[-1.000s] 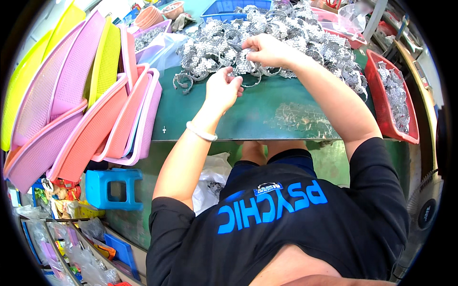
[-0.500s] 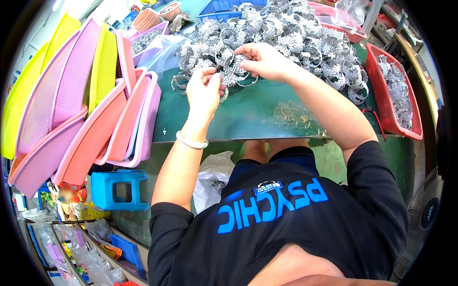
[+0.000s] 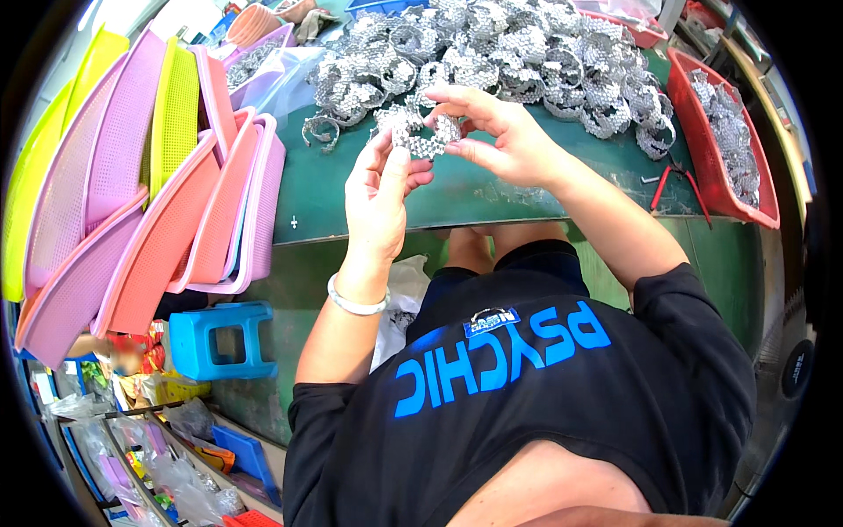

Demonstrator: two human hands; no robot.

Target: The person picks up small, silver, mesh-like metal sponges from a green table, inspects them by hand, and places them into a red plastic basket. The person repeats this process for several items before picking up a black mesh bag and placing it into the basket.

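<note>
The left hand (image 3: 382, 180) pinches a curled silver strip (image 3: 420, 143) between thumb and fingers, while the right hand (image 3: 500, 136) curves its thumb and fingers round the strip's right end. The 2 hands hold it above the green table (image 3: 386, 211), just in front of a large pile of similar strips (image 3: 562, 70). Red-handled pliers (image 3: 660, 191) lie near the table's right edge, beside a red basket (image 3: 757, 216) holding more silver pieces
</note>
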